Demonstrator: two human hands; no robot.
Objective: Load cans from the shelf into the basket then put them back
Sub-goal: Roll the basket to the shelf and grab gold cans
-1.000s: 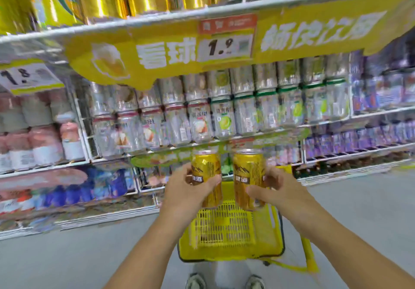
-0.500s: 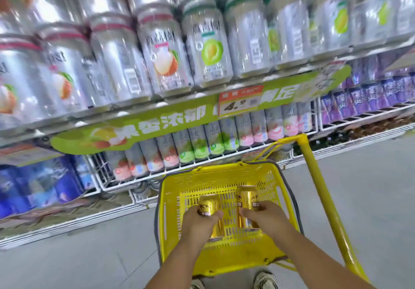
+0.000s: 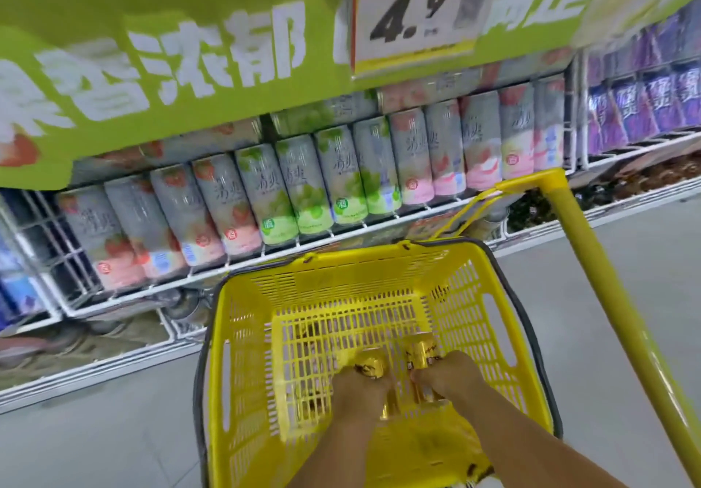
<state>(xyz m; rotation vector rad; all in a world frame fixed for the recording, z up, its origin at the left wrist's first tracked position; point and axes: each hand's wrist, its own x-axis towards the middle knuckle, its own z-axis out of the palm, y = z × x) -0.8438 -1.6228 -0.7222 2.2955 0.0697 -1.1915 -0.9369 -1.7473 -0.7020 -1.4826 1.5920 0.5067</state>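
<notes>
While both hands reach into yellow basket [image 3: 242,335], L hand [image 3: 358,387] grips gold can [image 3: 370,364], R hand [image 3: 449,375] grips 2nd gold can [image 3: 419,351]

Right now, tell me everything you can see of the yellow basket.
The yellow basket is a plastic shopping basket with slotted mesh walls and floor, a dark band round its rim and oblong grip holes in the side walls. It sits low before the shelf, its long yellow handle rising at the right. Inside, the left hand and right hand each hold a gold can.
</notes>
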